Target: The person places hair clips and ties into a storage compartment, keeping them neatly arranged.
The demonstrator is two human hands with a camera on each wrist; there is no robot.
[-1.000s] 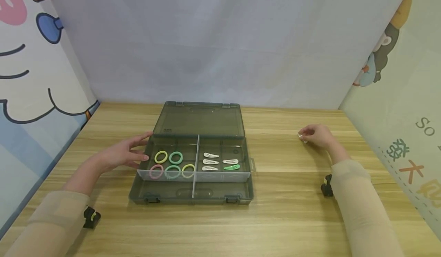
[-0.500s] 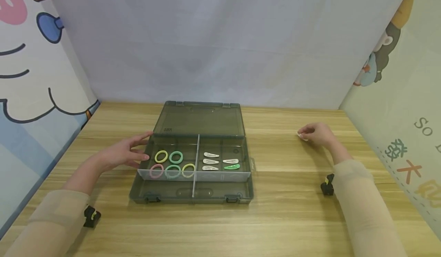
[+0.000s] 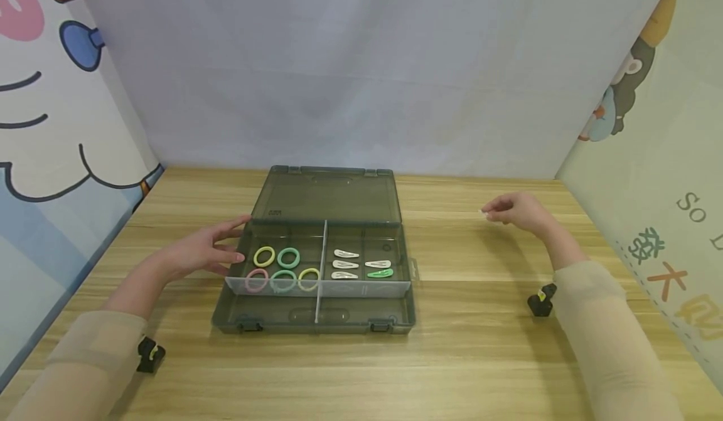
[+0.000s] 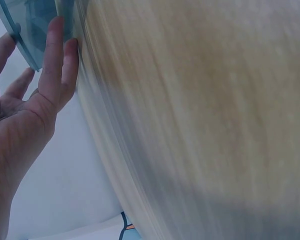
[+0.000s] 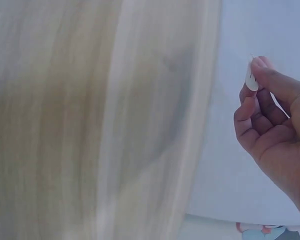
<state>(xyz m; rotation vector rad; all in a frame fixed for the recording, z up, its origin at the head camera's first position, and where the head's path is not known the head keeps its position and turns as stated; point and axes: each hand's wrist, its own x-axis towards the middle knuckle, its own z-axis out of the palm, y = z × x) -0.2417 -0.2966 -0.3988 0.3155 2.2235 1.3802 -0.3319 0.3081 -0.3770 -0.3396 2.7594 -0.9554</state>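
Observation:
My right hand [image 3: 521, 213] pinches a white snap hair clip [image 5: 252, 80] between thumb and fingertips, raised over the table to the right of the box. A grey translucent divided box [image 3: 265, 313] lies with its lid [image 3: 327, 195] laid back. Spread, fairly straight fingers of my left hand [image 3: 198, 250] touch the box's left side, also seen at the box corner in the left wrist view. The left compartment holds yellow, green and pink hair ties [image 3: 288, 250]. In the right compartment lie several white hair clips [image 3: 346, 265] and a green hair clip [image 3: 380, 273].
An upright divider [image 3: 324, 245] splits the box left and right, and a crosswise one cuts off a front row. The wooden table [image 3: 452, 346] ends at a pale cloth [image 3: 361, 82] behind. Printed panels [image 3: 666, 157] stand at both sides.
My right hand has lifted from the table with the white hair clip and shifted slightly left and away from me. The left hand and the box have stayed still.

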